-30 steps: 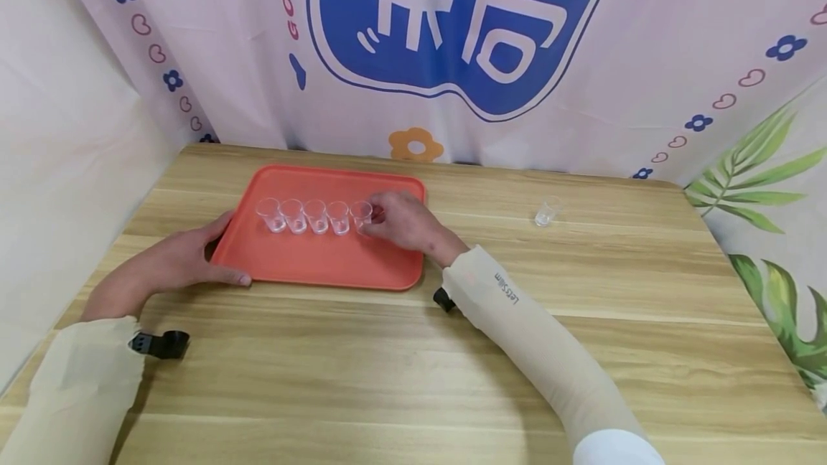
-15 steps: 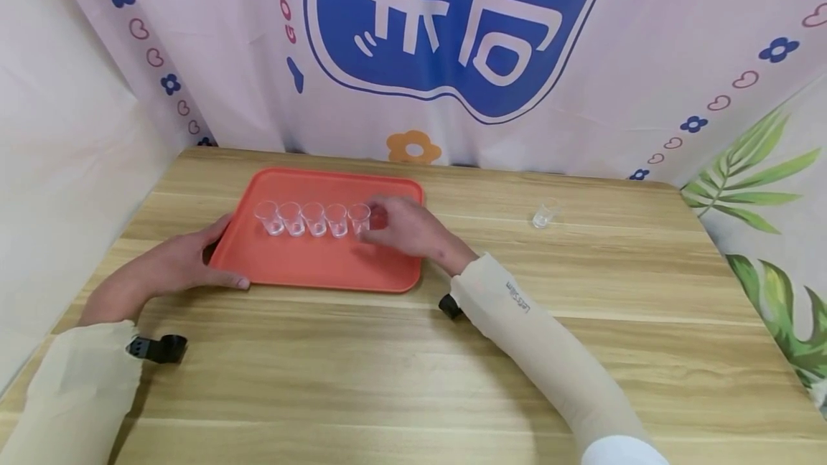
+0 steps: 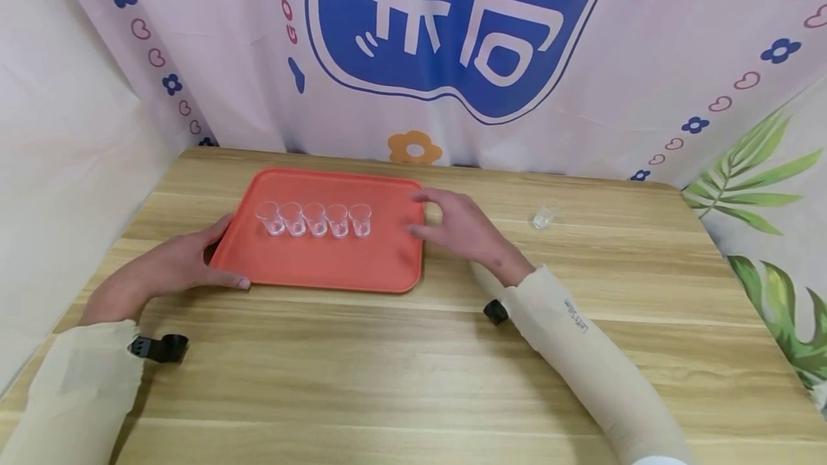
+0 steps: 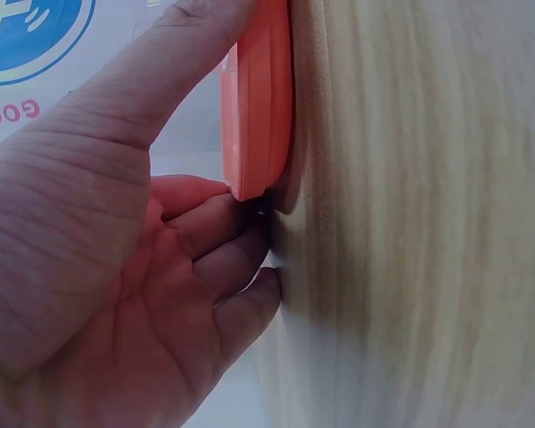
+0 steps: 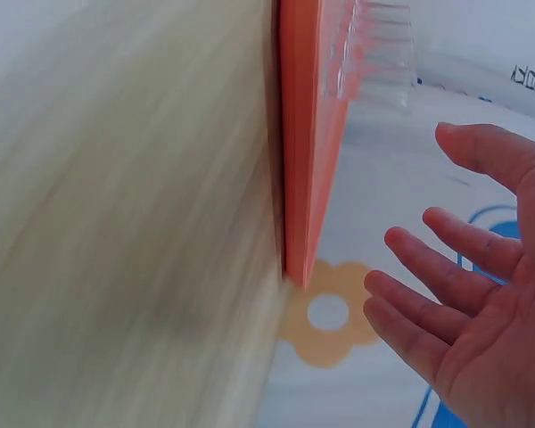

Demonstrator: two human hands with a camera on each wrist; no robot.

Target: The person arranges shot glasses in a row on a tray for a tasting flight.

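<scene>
Several small clear cups (image 3: 314,220) stand upright in a row on a red tray (image 3: 323,268). My left hand (image 3: 174,264) holds the tray's left front corner, thumb along the front edge and fingers at the left side. In the left wrist view, the fingers (image 4: 223,245) of that hand curl against the tray rim (image 4: 259,116). Above the tray's right edge is my right hand (image 3: 461,224), thumb and fingers spread, holding nothing. The right wrist view shows its palm (image 5: 490,339) beside the tray. Another clear cup (image 3: 543,217) stands alone on the table, right of the tray.
The wooden table (image 3: 362,372) extends in front of and to the right of the tray. A printed curtain (image 3: 581,120) hangs along its back edge. A white cloth (image 3: 71,128) borders the left side.
My right hand has let go of the rightmost cup in the row and moved right, to the tray's edge, its fingers spreading. The left hand stays at the tray corner.
</scene>
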